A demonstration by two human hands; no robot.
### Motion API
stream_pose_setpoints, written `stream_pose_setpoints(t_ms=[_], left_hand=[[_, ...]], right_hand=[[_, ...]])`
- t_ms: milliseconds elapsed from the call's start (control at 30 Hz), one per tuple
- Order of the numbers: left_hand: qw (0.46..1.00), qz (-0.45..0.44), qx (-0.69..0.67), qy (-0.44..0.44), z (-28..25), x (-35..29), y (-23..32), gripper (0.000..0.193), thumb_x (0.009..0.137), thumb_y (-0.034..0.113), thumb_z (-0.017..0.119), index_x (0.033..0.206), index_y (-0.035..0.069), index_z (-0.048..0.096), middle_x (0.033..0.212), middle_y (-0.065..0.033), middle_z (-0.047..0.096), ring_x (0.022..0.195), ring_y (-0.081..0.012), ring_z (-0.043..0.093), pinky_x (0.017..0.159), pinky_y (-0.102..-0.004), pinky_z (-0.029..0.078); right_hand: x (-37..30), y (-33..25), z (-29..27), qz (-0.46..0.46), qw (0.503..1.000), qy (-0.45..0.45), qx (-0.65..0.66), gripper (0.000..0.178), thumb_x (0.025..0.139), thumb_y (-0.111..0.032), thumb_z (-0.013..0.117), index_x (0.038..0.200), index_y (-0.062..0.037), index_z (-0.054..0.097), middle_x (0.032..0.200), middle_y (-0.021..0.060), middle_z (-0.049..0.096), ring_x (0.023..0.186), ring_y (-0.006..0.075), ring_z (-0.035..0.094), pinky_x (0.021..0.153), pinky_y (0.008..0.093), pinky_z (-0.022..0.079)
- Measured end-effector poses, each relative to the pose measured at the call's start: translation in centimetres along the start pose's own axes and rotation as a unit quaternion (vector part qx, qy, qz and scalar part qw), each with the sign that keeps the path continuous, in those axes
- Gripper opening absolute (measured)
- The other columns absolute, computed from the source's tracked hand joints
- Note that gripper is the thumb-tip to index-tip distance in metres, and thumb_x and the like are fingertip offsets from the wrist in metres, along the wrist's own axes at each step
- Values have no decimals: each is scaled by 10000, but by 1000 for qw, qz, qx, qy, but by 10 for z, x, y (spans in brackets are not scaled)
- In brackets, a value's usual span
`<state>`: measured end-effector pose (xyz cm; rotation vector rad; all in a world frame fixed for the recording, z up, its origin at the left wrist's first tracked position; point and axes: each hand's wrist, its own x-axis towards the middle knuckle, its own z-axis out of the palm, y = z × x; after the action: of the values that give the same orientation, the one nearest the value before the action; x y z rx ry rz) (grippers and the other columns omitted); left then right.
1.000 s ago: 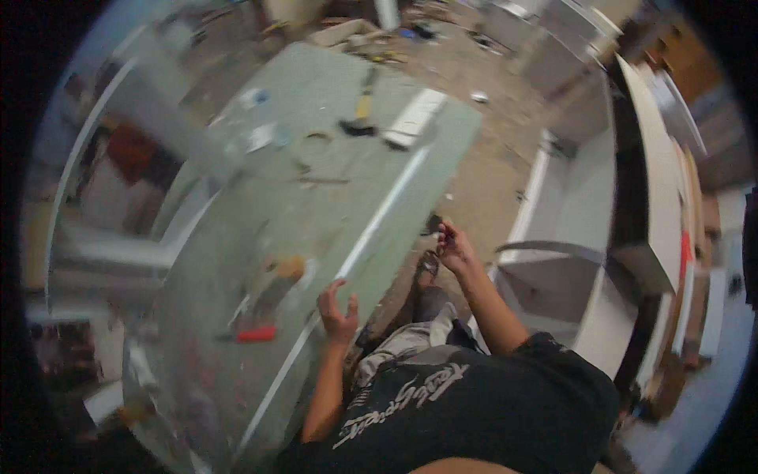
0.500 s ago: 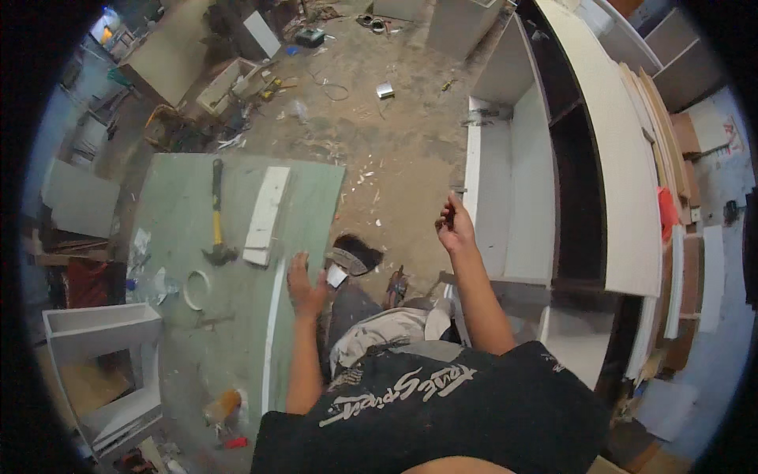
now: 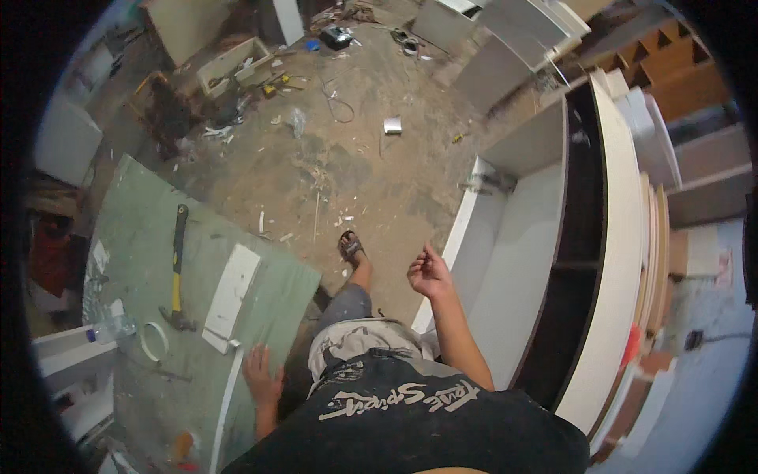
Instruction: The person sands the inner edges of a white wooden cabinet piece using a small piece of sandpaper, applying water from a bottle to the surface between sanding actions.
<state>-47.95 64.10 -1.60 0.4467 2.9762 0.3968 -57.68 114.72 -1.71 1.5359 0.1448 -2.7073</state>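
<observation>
My left hand [image 3: 263,375] has its fingers stretched out at the right edge of a green board [image 3: 189,225], beside a long thin white strip [image 3: 227,403]. It holds nothing that I can see. On the board lie a hammer [image 3: 176,276] with a black and yellow handle, a short white panel piece [image 3: 232,299] and a white ring [image 3: 154,342]. Over the floor my right hand [image 3: 431,272] is raised with curled fingers, near the white edge of a long cabinet [image 3: 505,253] lying at right. Whether something small is pinched in it is hidden.
A sandalled foot [image 3: 350,246] stands amid scraps on the dusty floor. Farther off are a small metallic box [image 3: 392,126], a wire loop [image 3: 341,110] and an open drawer box [image 3: 230,73]. A clear plastic bottle [image 3: 116,329] lies at left. Boards [image 3: 649,261] lean behind the cabinet.
The view has shifted and turned. My leg is now stretched forward, with the sandalled foot showing. The left hand stays by the board's edge; the right stays raised and curled beside the cabinet.
</observation>
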Motion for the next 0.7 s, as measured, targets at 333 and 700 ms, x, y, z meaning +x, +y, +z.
stream_pose_setpoints(t_ms=[333, 700], left_hand=[[996, -71, 59, -11, 9, 6, 6, 508, 883, 298, 608, 1336, 82, 530, 1407, -140, 513, 1253, -350, 512, 1102, -561, 337], [752, -548, 18, 367, 21, 170, 105, 405, 913, 110, 507, 1302, 7, 553, 1308, -204, 565, 1236, -411, 515, 1048, -491, 413]], right_hand=[[115, -97, 261, 54, 969, -20, -239, 185, 948, -309, 664, 843, -157, 653, 719, -49, 641, 601, 97, 565, 562, 252, 476], [351, -117, 360, 28, 898, 26, -439, 194, 937, -258, 604, 776, -152, 585, 630, -17, 528, 577, 162, 500, 568, 289, 432]])
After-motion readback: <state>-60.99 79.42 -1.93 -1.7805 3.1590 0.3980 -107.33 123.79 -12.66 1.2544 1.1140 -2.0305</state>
